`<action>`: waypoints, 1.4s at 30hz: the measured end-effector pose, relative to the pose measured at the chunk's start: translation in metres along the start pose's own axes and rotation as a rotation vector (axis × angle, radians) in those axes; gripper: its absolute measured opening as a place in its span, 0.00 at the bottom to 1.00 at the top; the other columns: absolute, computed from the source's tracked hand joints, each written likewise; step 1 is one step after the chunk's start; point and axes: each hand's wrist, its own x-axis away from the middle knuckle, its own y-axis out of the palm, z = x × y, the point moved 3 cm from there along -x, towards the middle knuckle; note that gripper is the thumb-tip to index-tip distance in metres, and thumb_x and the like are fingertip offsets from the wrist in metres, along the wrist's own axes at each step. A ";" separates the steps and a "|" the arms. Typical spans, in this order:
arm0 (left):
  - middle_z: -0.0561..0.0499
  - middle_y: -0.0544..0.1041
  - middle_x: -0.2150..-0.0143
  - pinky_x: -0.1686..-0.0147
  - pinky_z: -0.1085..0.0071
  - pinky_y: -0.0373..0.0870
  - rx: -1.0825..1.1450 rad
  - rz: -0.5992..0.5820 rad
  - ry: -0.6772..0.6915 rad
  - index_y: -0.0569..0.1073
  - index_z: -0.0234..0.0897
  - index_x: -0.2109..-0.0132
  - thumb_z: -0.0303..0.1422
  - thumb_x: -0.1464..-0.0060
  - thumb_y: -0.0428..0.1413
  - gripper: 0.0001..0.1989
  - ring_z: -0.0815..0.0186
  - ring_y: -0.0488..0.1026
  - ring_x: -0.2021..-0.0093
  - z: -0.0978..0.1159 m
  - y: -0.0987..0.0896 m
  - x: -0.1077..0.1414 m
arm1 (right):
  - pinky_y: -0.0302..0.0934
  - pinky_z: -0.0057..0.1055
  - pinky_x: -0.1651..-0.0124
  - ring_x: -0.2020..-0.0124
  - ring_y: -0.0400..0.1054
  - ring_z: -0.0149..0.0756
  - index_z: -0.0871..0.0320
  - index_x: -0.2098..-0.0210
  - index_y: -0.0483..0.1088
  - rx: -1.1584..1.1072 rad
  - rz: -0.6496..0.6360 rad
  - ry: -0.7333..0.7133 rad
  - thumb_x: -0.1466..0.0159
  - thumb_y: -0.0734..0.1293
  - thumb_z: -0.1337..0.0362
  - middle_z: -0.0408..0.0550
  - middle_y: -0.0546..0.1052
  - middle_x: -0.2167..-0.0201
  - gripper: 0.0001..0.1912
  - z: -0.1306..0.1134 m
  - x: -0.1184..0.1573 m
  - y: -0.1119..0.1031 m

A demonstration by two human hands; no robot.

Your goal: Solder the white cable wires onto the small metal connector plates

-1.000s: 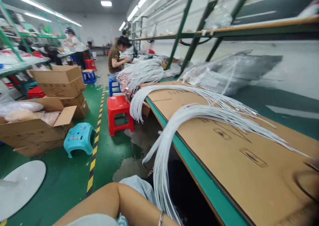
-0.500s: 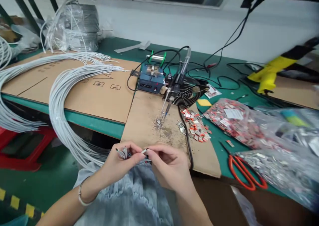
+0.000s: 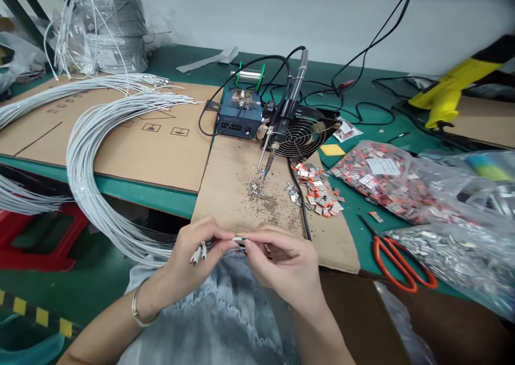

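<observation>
Both hands meet at lower centre, over the lap, just in front of the bench (image 3: 177, 199) edge. Left hand (image 3: 197, 249): thumb and forefinger pinched on a cable (image 3: 238, 239), other fingers curled around several more cable ends (image 3: 199, 254) poking out past the knuckles; probably parked there so the thumb and forefinger can handle one at a time. Right hand (image 3: 284, 263): thumb and forefinger closed on the same cable near its dark tip, no visible gap; can't tell if the curled fingers hold anything else. Two-sided pinch likely keeps the short end steady. Bundle (image 3: 82, 145) arcs off the bench at left and down toward the lap, which looks like slack so the ends reach the hands. Second bundle (image 3: 116, 81) lies behind it, upper left. Iron (image 3: 287, 110) sits tip-down at centre, above solder crumbs (image 3: 255, 187); card (image 3: 225, 182) underneath presumably saves the bench top. Fan (image 3: 303, 139) right behind the iron, likely for fumes. Solder spool (image 3: 249, 76) is by the station (image 3: 238, 119). Loose connectors (image 3: 319, 193) are heaped right of the iron, likely for easy right-side reach; scissors (image 3: 398, 263) lie lower right, beside the bags (image 3: 442, 247).
</observation>
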 end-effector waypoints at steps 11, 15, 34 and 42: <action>0.55 0.69 0.83 0.86 0.78 0.55 0.639 -0.117 -0.541 0.67 0.33 0.74 0.42 0.57 0.61 0.16 0.75 0.61 0.87 -0.004 0.019 -0.001 | 0.52 0.25 0.91 0.91 0.52 0.25 0.53 0.75 0.73 -0.561 0.161 0.232 0.47 0.67 0.50 0.39 0.66 0.88 0.13 0.034 0.013 0.045; 0.54 0.70 0.81 0.88 0.79 0.54 0.633 -0.162 -0.581 0.67 0.33 0.75 0.41 0.58 0.61 0.16 0.77 0.60 0.88 -0.002 0.013 -0.004 | 0.55 0.23 0.85 0.87 0.57 0.25 0.55 0.76 0.74 -0.498 0.109 0.254 0.49 0.70 0.56 0.39 0.67 0.87 0.09 0.027 0.009 0.032; 0.52 0.71 0.81 0.86 0.77 0.59 0.595 -0.241 -0.590 0.72 0.30 0.72 0.42 0.54 0.59 0.16 0.74 0.64 0.87 -0.009 0.013 0.003 | 0.52 0.25 0.78 0.79 0.55 0.27 0.52 0.57 0.69 -0.290 0.079 0.100 0.49 0.72 0.58 0.41 0.67 0.76 0.20 0.022 0.015 0.009; 0.55 0.66 0.83 0.87 0.81 0.48 0.382 -0.445 -0.507 0.73 0.30 0.73 0.37 0.47 0.54 0.13 0.79 0.55 0.85 0.000 0.001 0.000 | 0.53 0.27 0.73 0.76 0.62 0.29 0.57 0.74 0.72 0.194 -0.275 -0.113 0.44 0.68 0.72 0.42 0.70 0.79 0.04 -0.011 0.000 -0.009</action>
